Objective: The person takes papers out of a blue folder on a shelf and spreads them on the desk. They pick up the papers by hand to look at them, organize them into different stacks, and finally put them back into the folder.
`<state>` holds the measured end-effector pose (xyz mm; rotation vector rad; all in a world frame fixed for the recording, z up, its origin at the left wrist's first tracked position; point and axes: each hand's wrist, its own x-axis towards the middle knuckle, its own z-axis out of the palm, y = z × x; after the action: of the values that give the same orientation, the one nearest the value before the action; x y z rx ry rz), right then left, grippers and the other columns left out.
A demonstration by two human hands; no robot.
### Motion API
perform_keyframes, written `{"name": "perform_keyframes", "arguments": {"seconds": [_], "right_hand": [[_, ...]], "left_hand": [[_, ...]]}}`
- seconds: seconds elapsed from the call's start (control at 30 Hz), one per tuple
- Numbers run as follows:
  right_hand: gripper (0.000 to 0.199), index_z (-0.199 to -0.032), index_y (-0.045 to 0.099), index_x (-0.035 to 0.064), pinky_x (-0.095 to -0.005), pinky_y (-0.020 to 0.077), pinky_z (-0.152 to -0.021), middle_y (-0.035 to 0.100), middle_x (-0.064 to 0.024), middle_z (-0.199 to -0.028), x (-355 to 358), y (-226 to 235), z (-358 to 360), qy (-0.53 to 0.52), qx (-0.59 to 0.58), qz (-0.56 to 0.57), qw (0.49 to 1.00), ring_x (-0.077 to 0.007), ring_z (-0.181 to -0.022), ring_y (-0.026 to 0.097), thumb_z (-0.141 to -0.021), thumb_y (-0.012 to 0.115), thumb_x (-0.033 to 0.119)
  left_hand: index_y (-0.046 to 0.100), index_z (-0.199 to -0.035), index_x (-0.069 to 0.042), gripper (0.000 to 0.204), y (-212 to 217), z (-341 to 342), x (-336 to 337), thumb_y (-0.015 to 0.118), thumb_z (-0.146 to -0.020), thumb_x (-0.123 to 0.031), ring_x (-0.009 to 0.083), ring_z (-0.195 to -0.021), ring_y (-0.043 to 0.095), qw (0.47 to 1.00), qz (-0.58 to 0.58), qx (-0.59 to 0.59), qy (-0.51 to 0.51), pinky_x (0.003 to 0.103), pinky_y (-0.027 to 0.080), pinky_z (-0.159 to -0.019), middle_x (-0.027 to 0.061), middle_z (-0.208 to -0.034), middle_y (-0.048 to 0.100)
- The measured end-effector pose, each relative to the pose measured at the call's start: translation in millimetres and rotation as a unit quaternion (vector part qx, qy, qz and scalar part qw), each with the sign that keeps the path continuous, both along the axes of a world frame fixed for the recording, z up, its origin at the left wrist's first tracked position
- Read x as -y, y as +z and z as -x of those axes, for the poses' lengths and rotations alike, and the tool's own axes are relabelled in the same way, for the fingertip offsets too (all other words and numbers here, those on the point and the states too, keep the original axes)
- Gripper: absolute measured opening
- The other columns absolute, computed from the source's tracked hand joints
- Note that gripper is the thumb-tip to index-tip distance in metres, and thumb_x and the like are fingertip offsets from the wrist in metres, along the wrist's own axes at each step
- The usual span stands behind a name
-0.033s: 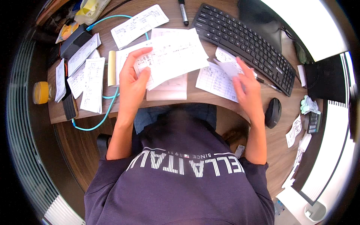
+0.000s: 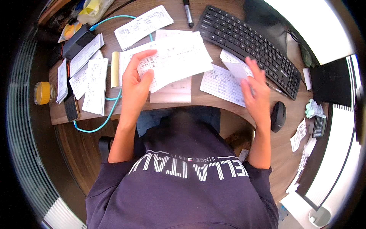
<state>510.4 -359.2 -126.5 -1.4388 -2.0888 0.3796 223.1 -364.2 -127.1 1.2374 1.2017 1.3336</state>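
A small stack of white printed slips with handwriting (image 2: 179, 59) is pinched at its left end by my left hand (image 2: 139, 74), thumb on top. Below that stack lies a pinkish form pad (image 2: 171, 93) on the desk. My right hand (image 2: 257, 86) hovers over a white slip (image 2: 234, 65) near the keyboard, thumb and fingers apart. The fingers partly cover this slip, and whether they still touch it is hard to see. Under it rests a handwritten table sheet (image 2: 221, 86).
A black keyboard (image 2: 249, 47) and a mouse (image 2: 278, 116) sit to the right. Several slips (image 2: 95, 86) are spread at the left beside a phone (image 2: 71, 108), a cyan cable (image 2: 105, 120) and a yellow-lidded jar (image 2: 42, 93). A marker (image 2: 188, 14) lies at the back.
My right hand has shifted slightly right and its fingers have parted. The slip beneath it, curled up before, now lies flatter. My left hand keeps its hold on the stack.
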Motion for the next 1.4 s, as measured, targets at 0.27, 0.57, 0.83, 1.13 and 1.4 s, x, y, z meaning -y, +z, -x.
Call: {"name": "perform_keyframes", "arguments": {"seconds": [0.27, 0.57, 0.83, 1.13, 1.4], "right_hand": [[0.037, -0.108, 0.059, 0.0013, -0.0495, 0.0293, -0.102, 0.057, -0.0143, -0.114, 10, 25, 113, 0.157, 0.065, -0.134, 0.976, -0.0277, -0.112, 0.051, -0.071, 0.058, 0.002], [0.032, -0.109, 0.058, 0.0020, -0.0412, 0.0293, -0.102, 0.056, -0.0151, -0.116, -21, 15, 150, 0.065, -0.327, 0.028, 0.942, -0.0253, -0.113, 0.050, -0.077, 0.063, 0.004], [0.020, -0.097, 0.059, -0.0013, -0.0274, 0.0401, -0.086, 0.063, -0.0093, -0.097, -51, 0, 138, 0.120, -0.462, 0.223, 0.850, -0.0149, -0.091, 0.056, -0.078, 0.056, -0.005], [0.033, -0.106, 0.048, 0.0004, -0.0279, 0.0369, -0.090, 0.055, -0.0097, -0.101, -46, -15, 174, 0.114, -0.493, 0.197, 0.840, -0.0170, -0.096, 0.053, -0.075, 0.049, -0.009], [0.037, -0.115, 0.047, 0.0021, -0.0286, 0.0428, -0.083, 0.053, -0.0106, -0.108, -53, 17, 196, 0.169, -0.428, 0.179, 0.870, -0.0175, -0.095, 0.055, -0.079, 0.049, -0.005]], "left_hand": [[0.062, -0.100, 0.002, 0.049, -5, 16, 14, 0.030, -0.098, -0.035, 0.0133, -0.084, 0.058, 0.995, 0.085, 0.043, 0.040, 0.024, 0.044, -0.077, 0.0085, -0.090, 0.064], [0.060, -0.097, 0.002, 0.013, 5, 48, 35, 0.054, -0.088, -0.004, 0.0110, -0.086, 0.057, 0.989, -0.053, -0.104, 0.087, 0.023, 0.045, -0.077, 0.0076, -0.097, 0.062], [0.027, -0.131, -0.003, 0.057, -18, 60, 11, 0.059, -0.084, 0.000, 0.0182, -0.103, 0.054, 0.960, -0.235, -0.138, 0.067, 0.033, 0.043, -0.091, 0.0146, -0.107, 0.060], [0.048, -0.105, -0.001, 0.020, -21, 58, 11, 0.051, -0.088, -0.009, 0.0176, -0.087, 0.053, 0.967, -0.012, -0.170, 0.192, 0.030, 0.043, -0.079, 0.0075, -0.091, 0.056], [0.030, -0.112, 0.003, 0.026, 9, 178, -62, 0.036, -0.087, 0.004, 0.0267, -0.071, 0.066, 0.919, -0.078, 0.049, 0.385, 0.031, 0.059, -0.055, 0.0231, -0.103, 0.056]]}}
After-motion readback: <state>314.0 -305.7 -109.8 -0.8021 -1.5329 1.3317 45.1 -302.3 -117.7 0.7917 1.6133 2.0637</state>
